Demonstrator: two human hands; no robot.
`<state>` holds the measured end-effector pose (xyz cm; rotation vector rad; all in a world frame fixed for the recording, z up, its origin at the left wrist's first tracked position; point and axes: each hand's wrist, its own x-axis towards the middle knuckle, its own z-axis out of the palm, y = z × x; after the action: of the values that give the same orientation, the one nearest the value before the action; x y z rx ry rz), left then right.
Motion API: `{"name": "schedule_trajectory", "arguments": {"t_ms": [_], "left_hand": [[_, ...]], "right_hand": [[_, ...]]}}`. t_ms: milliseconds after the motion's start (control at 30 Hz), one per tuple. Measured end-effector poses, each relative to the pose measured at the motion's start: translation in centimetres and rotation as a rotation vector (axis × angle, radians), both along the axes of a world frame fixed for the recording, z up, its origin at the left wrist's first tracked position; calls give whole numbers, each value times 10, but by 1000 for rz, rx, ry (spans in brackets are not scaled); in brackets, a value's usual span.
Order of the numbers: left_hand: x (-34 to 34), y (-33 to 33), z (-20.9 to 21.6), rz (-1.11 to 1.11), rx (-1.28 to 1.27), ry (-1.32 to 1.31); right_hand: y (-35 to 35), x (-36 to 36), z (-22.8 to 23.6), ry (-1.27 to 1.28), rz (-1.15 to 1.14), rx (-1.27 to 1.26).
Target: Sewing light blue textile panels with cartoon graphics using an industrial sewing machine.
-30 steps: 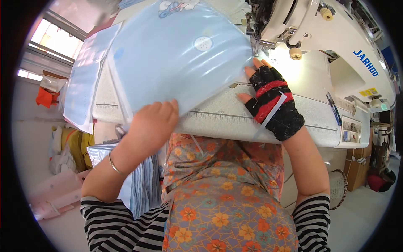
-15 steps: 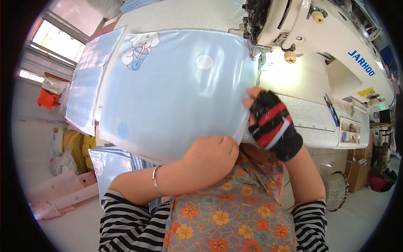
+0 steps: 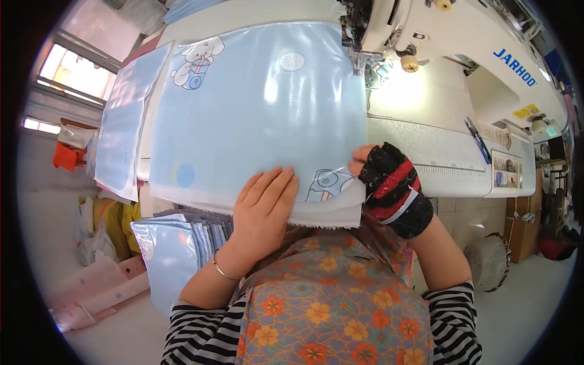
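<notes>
A light-blue glossy sheet (image 3: 243, 121) with a cartoon puppy print lies across the sewing table, a white layer with a frayed edge showing along its near side. My bare left hand (image 3: 265, 204), with a bangle at the wrist, rests flat on its near part, fingers stretched out. At the sheet's right edge is my right hand (image 3: 394, 190) in a black and red fingerless glove. Its fingertips are closed on that edge, just left of the bare table. The sheet's far right corner reaches the needle area of the white sewing machine (image 3: 486, 55), which has its lamp lit.
Another blue printed sheet (image 3: 125, 121) lies at the left. Below it hangs a stack of folded blue pieces (image 3: 173, 243). On the table's right are scissors (image 3: 478, 140), a ruler strip (image 3: 447, 170) and a small parts tray (image 3: 506, 170). A basket (image 3: 488, 261) stands on the floor.
My left hand has moved left from the near right corner and opened flat on the sheet. That corner now shows a printed drawing and the white layer. My right hand remains at the right edge.
</notes>
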<state>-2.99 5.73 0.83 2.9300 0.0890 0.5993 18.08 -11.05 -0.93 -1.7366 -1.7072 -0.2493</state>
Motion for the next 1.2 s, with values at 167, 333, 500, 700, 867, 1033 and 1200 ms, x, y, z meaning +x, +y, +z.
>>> {"name": "schedule_trajectory", "arguments": {"t_ms": [167,333,500,700,867,1033,1200], "left_hand": [[-3,19,2,1,24,30],[-27,65,16,253,84,90],[-32,99,24,244,60,141],[-10,130,21,208,84,69],[10,151,21,173,158,34],[15,146,24,165,236,65],[9,131,24,172,333,71]], "right_hand": [[-2,-8,3,-28,-32,-21],[1,-3,9,-97,-30,-55],[8,13,7,-61,-48,-128],[23,22,11,-106,-129,-211],[36,30,13,-81,-166,-213],[46,40,12,-69,-210,-270],[49,43,7,-95,-255,-329]]}}
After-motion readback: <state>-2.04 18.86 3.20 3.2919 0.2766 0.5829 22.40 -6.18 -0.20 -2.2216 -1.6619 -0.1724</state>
